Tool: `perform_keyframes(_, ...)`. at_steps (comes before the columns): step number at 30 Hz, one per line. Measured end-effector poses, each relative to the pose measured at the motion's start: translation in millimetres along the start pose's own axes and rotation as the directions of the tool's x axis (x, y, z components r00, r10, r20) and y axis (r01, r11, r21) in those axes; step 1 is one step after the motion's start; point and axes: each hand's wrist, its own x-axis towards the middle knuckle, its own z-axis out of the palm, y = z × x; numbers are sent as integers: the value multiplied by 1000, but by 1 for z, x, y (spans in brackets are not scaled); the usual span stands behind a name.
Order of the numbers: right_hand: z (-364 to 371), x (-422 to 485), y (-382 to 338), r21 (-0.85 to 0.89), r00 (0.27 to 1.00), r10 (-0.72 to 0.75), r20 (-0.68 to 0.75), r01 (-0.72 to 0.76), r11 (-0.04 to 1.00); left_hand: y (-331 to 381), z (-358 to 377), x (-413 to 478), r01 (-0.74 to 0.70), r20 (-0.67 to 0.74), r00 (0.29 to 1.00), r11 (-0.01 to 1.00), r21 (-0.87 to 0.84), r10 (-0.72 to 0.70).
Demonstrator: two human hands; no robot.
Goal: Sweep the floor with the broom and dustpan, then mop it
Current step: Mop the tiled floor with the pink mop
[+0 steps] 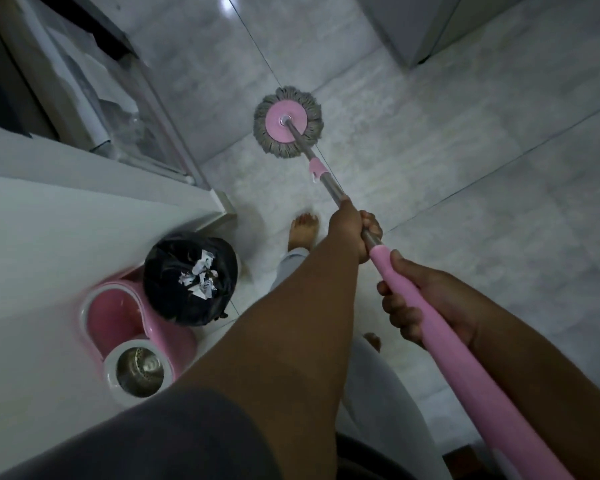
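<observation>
Meanwhile, a pink-and-white plastic spin-mop bucket [167, 337] stood at left, nothing visible in its steel wringer basket [132, 372], beside a round black-bagged bin [160, 292] holding crumpled white paper scraps [200, 275]. Farther right, the round grey string mop head [288, 124] with its pink disc lay flat on the pale grey tiled floor [465, 168], likely soft, limp and light to push. The left hand [352, 233] clamped the stiff bare steel shaft [329, 183] and the right hand [420, 306] wrapped the pink handle sleeve [465, 368] just behind it, apart, probably the best two-point hold.
</observation>
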Motion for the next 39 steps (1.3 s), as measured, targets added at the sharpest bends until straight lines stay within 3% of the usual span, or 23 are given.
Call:
perform_keyframes(14, 144, 160, -312, -71, 979, -152, 139, 163, 984, 356, 55, 128, -203, -33, 979, 972, -121, 200)
perform_keyframes(18, 169, 184, -359, -80, 970, -165, 178, 181, 980, 400, 56, 151, -223, -22, 974, 951, -216, 224)
perform_keyframes(26, 150, 162, -334, -102, 975, -156, 159, 174, 979, 374, 61, 133, -228, -26, 974, 962, -149, 227)
perform_keyframes(35, 58, 66, -188, -182, 992, -21, 121, 43, 982, 180, 43, 70, -129, -18, 992, 980, -153, 128)
perform_keyframes(39, 28, 23, -106, -243, 992, 71, 106, -44, 969, 85, 15, 29, -112, -48, 994, 958, -264, 103)
